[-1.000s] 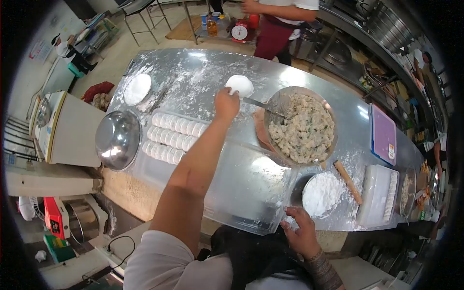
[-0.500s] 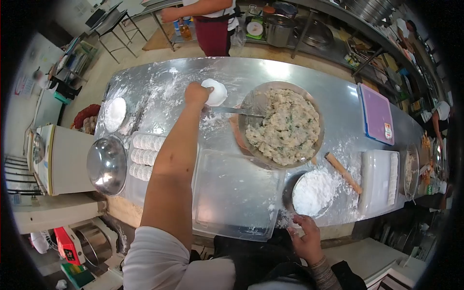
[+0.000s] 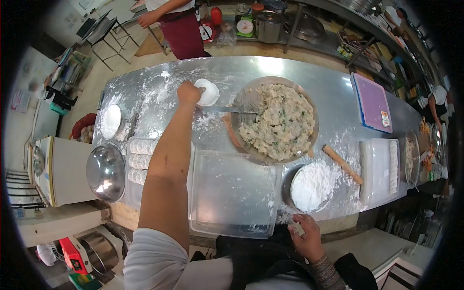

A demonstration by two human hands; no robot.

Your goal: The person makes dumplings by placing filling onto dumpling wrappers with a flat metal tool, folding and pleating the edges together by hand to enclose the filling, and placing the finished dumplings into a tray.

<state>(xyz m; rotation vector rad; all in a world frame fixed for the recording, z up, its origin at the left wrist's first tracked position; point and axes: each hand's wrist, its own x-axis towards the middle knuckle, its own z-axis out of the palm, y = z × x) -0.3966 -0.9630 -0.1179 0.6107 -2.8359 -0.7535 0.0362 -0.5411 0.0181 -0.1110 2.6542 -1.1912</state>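
My left hand [image 3: 188, 93] reaches to the far side of the steel table, thumb and fingers closed on the edge of white round dumpling wrappers [image 3: 208, 93]; I cannot tell how many are stacked. Right of it stands a wide metal bowl [image 3: 315, 126] of pale filling flecked with green [image 3: 282, 121]. A flat metal spatula [image 3: 227, 110] rests in this bowl, its handle pointing toward my left wrist. My right hand [image 3: 308, 238] hovers by the near edge, fingers loosely bent and apart, holding nothing. Just beyond it is a bowl of white flour [image 3: 311, 188].
Rows of shaped dumplings [image 3: 140, 161] lie in a tray partly behind my left forearm. An empty clear tray [image 3: 234, 193], metal dome [image 3: 105, 172], another white round stack [image 3: 111, 121], rolling pin [image 3: 342, 164] and purple-lidded box [image 3: 371, 102] are on the table. A person [image 3: 176, 24] stands across.
My view has shifted slightly, and the person across the table has moved left. My left hand stays on the wrappers; my right hand keeps nearly the same pose.
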